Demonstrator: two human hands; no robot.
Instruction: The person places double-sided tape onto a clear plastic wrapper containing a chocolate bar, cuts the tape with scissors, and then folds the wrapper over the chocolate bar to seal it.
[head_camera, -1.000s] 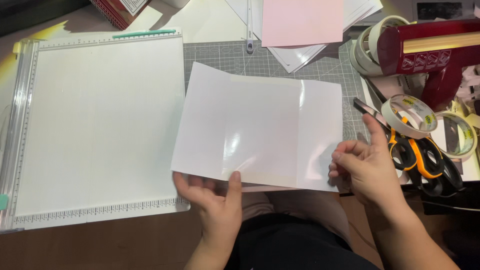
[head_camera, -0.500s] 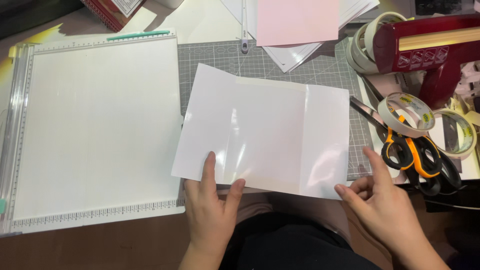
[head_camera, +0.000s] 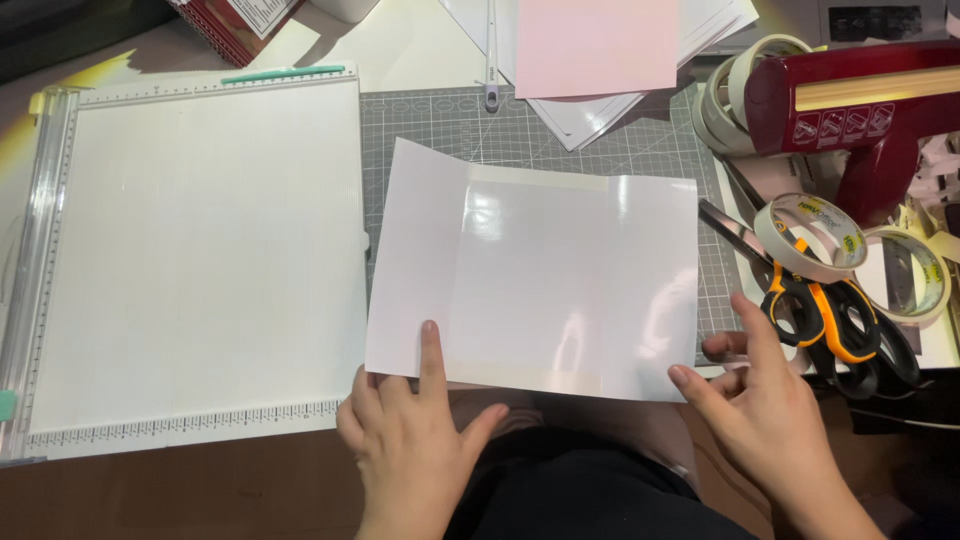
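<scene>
A white sheet of card (head_camera: 530, 270) with a glossy taped panel across its middle lies on the grey cutting mat (head_camera: 425, 120). My left hand (head_camera: 415, 440) presses its index fingertip on the sheet's near left corner. At the sheet's near right corner is my right hand (head_camera: 765, 410), fingers apart, fingertips just beside the edge and holding nothing.
A large white scoring board (head_camera: 195, 260) with ruled edges lies left of the mat. Orange-handled scissors (head_camera: 825, 320), several tape rolls (head_camera: 810, 235) and a red tape dispenser (head_camera: 860, 100) sit at the right. Pink and white paper (head_camera: 595, 45) is stacked at the back.
My right hand let go of the sheet's right edge and dropped to its near right corner. My left hand slid onto the sheet and now pins it with one finger.
</scene>
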